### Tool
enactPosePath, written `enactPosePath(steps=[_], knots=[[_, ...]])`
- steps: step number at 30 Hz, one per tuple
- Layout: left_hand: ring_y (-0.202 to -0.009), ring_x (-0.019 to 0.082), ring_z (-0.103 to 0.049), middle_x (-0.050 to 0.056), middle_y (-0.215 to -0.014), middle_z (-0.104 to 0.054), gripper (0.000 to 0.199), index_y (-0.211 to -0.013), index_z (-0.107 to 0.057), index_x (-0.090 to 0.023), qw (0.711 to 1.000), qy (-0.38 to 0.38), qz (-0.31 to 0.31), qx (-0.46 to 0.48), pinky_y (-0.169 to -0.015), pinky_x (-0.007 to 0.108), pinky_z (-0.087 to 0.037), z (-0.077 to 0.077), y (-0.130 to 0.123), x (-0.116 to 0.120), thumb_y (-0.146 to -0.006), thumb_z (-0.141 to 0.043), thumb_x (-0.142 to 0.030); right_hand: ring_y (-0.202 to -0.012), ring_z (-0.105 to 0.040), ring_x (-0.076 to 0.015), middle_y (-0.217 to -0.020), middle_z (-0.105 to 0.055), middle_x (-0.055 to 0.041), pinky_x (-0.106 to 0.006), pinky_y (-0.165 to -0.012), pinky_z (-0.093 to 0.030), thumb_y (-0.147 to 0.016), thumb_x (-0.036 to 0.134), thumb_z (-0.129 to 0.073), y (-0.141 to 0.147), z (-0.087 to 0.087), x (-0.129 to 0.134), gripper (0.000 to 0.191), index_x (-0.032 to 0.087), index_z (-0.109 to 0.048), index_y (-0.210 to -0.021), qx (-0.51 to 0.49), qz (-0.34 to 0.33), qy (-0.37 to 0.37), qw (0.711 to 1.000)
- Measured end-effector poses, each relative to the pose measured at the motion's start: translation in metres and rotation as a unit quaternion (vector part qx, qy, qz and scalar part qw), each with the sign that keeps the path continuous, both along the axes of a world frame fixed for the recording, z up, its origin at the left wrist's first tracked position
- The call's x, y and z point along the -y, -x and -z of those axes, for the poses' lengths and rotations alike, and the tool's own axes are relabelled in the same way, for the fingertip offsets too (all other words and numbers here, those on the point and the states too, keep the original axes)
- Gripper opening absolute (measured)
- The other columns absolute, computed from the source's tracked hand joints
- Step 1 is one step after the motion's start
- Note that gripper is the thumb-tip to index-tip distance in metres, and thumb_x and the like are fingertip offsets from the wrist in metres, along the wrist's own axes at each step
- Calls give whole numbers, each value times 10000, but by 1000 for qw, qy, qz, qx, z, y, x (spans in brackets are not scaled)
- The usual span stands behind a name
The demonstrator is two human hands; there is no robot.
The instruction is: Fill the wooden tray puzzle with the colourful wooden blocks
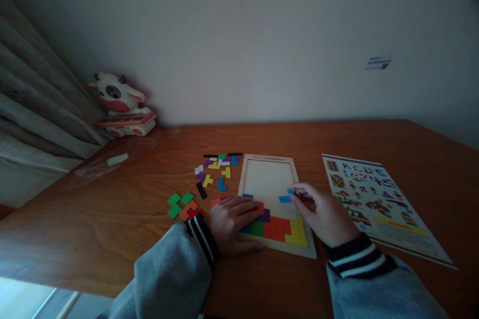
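Observation:
A wooden puzzle tray [312, 246] lies on the table, its near part filled with red, yellow, green, purple and blue pieces. My right hand [325, 212] is over the tray's right side, pinching a blue piece [285, 199] between thumb and fingers above the bare inner board. Flat across the tray's left edge rests my left hand [234, 222], fingers spread over the pieces and partly hiding them. An orange piece [261, 207] shows at its fingertips, and another blue piece [247, 195] is just beyond it.
Loose coloured pieces [222, 184] are scattered left of the tray, with green ones [174, 199] nearer my left sleeve. A printed pattern sheet [389, 204] lies to the right. At the back left stands a cow toy [121, 104] beside a curtain [41, 94].

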State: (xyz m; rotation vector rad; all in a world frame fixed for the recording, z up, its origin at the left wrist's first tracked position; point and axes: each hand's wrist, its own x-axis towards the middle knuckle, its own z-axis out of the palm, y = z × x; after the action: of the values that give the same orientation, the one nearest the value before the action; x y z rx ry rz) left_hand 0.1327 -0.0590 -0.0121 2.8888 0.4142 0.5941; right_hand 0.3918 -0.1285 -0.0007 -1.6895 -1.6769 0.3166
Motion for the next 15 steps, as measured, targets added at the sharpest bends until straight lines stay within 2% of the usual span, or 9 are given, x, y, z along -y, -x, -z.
enactPosePath(steps=[5, 8, 12, 15], knots=[[-1143, 310, -605, 131, -1262, -641, 605, -1218, -610, -150, 1000, -1, -6, 15, -955, 475, -520, 0, -5, 7, -825, -607, -610, -788, -706, -197, -891, -730, -55, -341, -729, -558, -884, 356, -530, 6, 2, -4, 188, 226, -615, -988, -14, -5, 3, 1000], [-1078, 279, -633, 114, -1208, -668, 565, -1163, -644, -168, 998, 33, -8, 54, -917, 439, -538, -3, -9, 10, -838, -576, -626, -780, -703, -197, -867, -727, -50, -344, -737, -554, -883, 366, -532, 8, 5, -6, 184, 227, -609, -976, -27, -11, -1, 1000], [-1001, 222, -653, 86, -1140, -688, 301, -1091, -678, -199, 989, 69, -104, 76, -895, 389, -544, -12, -11, 1, -928, -535, -408, -779, -701, -207, -862, -724, -59, -357, -736, -550, -882, 383, -527, 8, 7, -8, 196, 227, -610, -967, -44, -1, -8, 999], [-1039, 242, -636, 90, -1175, -668, 249, -1105, -671, -203, 979, 31, -192, 56, -926, 423, -530, -17, 1, -20, -896, -567, -287, -777, -697, -213, -871, -723, -58, -368, -734, -549, -872, 400, -536, 7, 7, -12, 201, 233, -611, -954, -52, 11, -10, 999]])
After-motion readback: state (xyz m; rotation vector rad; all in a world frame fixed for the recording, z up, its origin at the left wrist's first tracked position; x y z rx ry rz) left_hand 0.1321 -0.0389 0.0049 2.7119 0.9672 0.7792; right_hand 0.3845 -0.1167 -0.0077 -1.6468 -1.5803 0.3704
